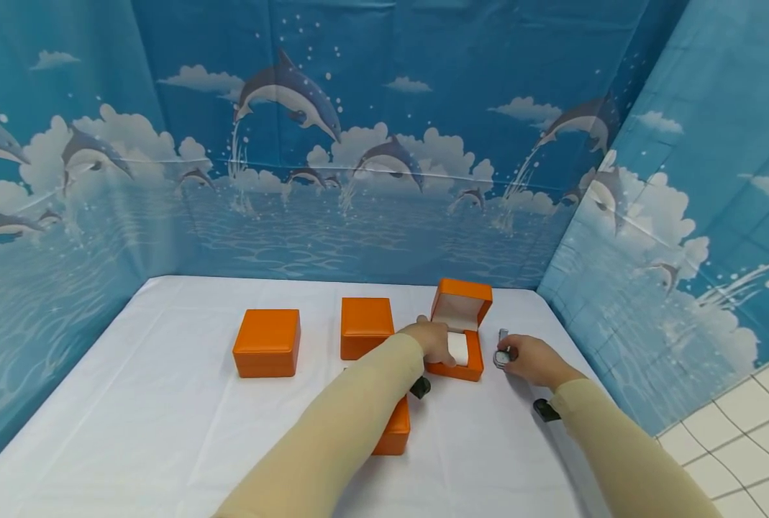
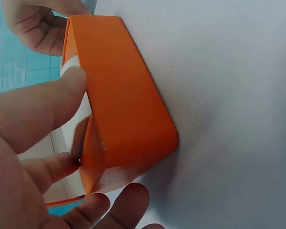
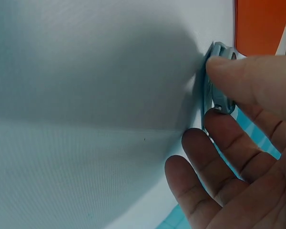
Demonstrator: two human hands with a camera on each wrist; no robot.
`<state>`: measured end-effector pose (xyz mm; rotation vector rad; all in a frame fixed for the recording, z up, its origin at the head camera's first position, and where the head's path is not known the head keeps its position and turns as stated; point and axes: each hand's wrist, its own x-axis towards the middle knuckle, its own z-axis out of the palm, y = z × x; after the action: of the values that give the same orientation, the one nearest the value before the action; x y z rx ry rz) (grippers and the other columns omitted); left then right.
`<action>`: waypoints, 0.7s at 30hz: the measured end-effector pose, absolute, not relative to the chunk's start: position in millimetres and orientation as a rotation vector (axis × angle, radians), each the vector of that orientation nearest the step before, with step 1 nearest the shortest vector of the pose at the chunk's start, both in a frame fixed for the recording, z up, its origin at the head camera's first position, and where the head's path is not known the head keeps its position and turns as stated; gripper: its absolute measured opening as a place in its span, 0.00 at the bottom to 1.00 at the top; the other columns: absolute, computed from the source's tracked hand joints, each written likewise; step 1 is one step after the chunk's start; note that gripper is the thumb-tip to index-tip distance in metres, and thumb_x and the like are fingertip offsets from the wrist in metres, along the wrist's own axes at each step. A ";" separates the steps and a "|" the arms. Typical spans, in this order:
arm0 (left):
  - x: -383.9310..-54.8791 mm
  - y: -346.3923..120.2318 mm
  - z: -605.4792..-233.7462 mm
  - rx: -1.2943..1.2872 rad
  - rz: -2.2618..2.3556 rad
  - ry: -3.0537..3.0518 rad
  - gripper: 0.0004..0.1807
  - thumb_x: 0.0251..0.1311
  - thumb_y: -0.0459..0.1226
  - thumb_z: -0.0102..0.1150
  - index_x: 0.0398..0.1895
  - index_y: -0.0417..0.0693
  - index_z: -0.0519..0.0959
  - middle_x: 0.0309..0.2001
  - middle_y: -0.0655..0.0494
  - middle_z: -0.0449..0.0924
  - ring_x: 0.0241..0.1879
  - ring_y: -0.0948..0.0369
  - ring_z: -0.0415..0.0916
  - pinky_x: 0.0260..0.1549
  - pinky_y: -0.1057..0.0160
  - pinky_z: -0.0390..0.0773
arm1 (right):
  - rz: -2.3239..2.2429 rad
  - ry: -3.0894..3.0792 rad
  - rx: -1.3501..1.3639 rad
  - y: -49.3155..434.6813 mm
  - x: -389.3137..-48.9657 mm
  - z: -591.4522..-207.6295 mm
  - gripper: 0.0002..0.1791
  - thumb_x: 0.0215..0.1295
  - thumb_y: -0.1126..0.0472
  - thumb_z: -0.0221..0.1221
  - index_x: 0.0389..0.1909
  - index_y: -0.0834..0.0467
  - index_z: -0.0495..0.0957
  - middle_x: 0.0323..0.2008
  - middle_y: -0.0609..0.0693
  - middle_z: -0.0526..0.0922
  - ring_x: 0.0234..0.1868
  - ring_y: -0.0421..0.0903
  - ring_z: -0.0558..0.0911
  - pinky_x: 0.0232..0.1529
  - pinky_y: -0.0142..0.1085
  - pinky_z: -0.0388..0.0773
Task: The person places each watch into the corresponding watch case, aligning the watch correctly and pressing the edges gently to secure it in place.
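At the back right of the table, an orange watch box (image 1: 465,373) stands with its lid up, its pale lining showing. Inside sits a white cushion (image 1: 458,348). My left hand (image 1: 431,341) grips the box's left side, thumb at the front rim by the cushion; in the left wrist view other fingers lie along the outer wall. To the right of the box, my right hand (image 1: 534,360) pinches a silver wristwatch (image 1: 502,357) between thumb and fingers. The watch (image 3: 222,78) is low over the white cloth, its band partly hidden by the thumb.
A closed orange box (image 1: 266,343) stands on the left, another (image 1: 366,324) beside the open one. Under my left forearm a further orange box (image 1: 393,430) is partly covered. Dolphin-print curtains (image 1: 358,216) border the white-clothed table (image 1: 164,432); white tiles (image 1: 740,432) show at right.
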<state>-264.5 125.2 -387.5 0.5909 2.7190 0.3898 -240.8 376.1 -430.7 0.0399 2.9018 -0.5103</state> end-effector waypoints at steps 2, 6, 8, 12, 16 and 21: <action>-269.5 127.0 -391.1 0.593 0.380 2.722 0.36 0.64 0.58 0.70 0.71 0.55 0.75 0.55 0.48 0.73 0.46 0.57 0.71 0.47 0.60 0.80 | -0.523 2.896 0.050 375.7 -240.7 -430.9 0.24 0.63 0.64 0.71 0.59 0.63 0.79 0.41 0.56 0.81 0.40 0.50 0.77 0.47 0.43 0.82; -275.5 128.1 -395.8 0.607 0.401 2.727 0.36 0.63 0.57 0.71 0.72 0.57 0.74 0.56 0.47 0.73 0.46 0.57 0.72 0.47 0.59 0.81 | -0.549 2.877 0.079 375.8 -241.7 -431.1 0.25 0.62 0.63 0.72 0.59 0.63 0.79 0.42 0.56 0.81 0.41 0.51 0.77 0.45 0.42 0.82; -274.9 126.5 -397.0 0.610 0.420 2.727 0.37 0.63 0.56 0.72 0.74 0.59 0.73 0.57 0.46 0.73 0.47 0.57 0.72 0.46 0.59 0.81 | -0.557 2.868 0.098 375.7 -242.7 -432.0 0.25 0.63 0.61 0.72 0.59 0.63 0.79 0.43 0.57 0.81 0.42 0.52 0.77 0.47 0.42 0.82; -274.0 124.0 -398.5 0.615 0.449 2.731 0.38 0.63 0.55 0.72 0.76 0.64 0.73 0.58 0.48 0.74 0.49 0.57 0.69 0.45 0.61 0.81 | -0.563 2.865 0.107 374.6 -244.5 -433.5 0.25 0.64 0.60 0.73 0.60 0.63 0.79 0.46 0.58 0.82 0.44 0.53 0.77 0.51 0.45 0.83; -273.8 123.6 -398.5 0.621 0.500 2.728 0.36 0.62 0.52 0.74 0.73 0.61 0.75 0.55 0.48 0.73 0.48 0.57 0.70 0.42 0.62 0.80 | -0.578 2.878 0.114 372.3 -245.3 -433.6 0.24 0.64 0.62 0.72 0.59 0.65 0.79 0.46 0.58 0.83 0.46 0.54 0.78 0.55 0.48 0.83; -275.0 126.0 -398.5 0.607 0.535 2.720 0.34 0.61 0.49 0.74 0.71 0.60 0.76 0.54 0.47 0.70 0.44 0.55 0.73 0.39 0.62 0.79 | -0.581 2.886 0.093 370.6 -246.2 -433.7 0.23 0.64 0.65 0.70 0.59 0.65 0.79 0.46 0.59 0.82 0.46 0.55 0.77 0.55 0.49 0.83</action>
<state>-275.0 126.0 -398.5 0.6071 2.7198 0.5347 -246.2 370.6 -433.7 0.0934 2.8860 -0.5809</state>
